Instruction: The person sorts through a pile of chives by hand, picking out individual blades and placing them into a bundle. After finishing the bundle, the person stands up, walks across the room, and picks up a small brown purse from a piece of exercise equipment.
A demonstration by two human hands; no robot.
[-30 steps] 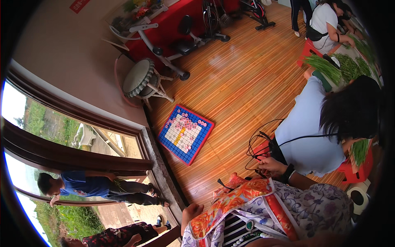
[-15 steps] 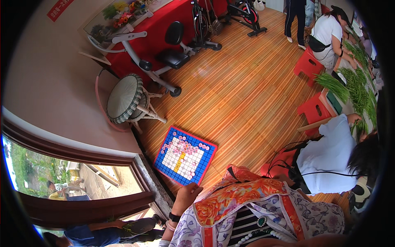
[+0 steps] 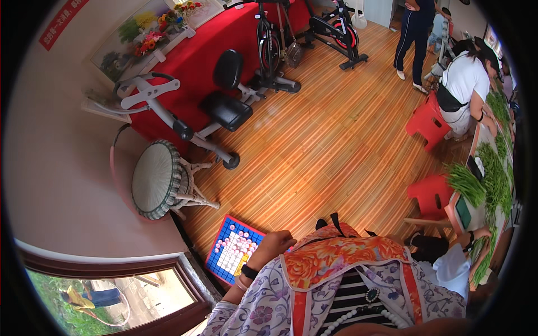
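My left hand [image 3: 277, 244], with a dark band at its wrist, is held low in front of my body, its fingers loosely curled and nothing visible in them. It overlaps the right edge of a game board [image 3: 230, 260] with a red rim, blue border and white middle, low by the wall. Several round pink-and-white pieces lie on the board, along with some yellow squares. Whether my hand touches the board cannot be told. I wear a floral garment with an orange rose panel [image 3: 342, 260]. My right hand is out of view.
A round-topped wicker stool [image 3: 156, 179] stands by the left wall, near exercise machines [image 3: 227, 112]. Red stools [image 3: 430, 196] line a table at right with green stalks [image 3: 496, 185], where people sit. Another person [image 3: 413, 45] stands at the back. Wooden flooring [image 3: 325, 140] spans the middle.
My view has shifted, so the board sits lower and is partly covered by my forearm. My left hand has moved from the board's lower edge, up and right. The nearest seated person is less visible.
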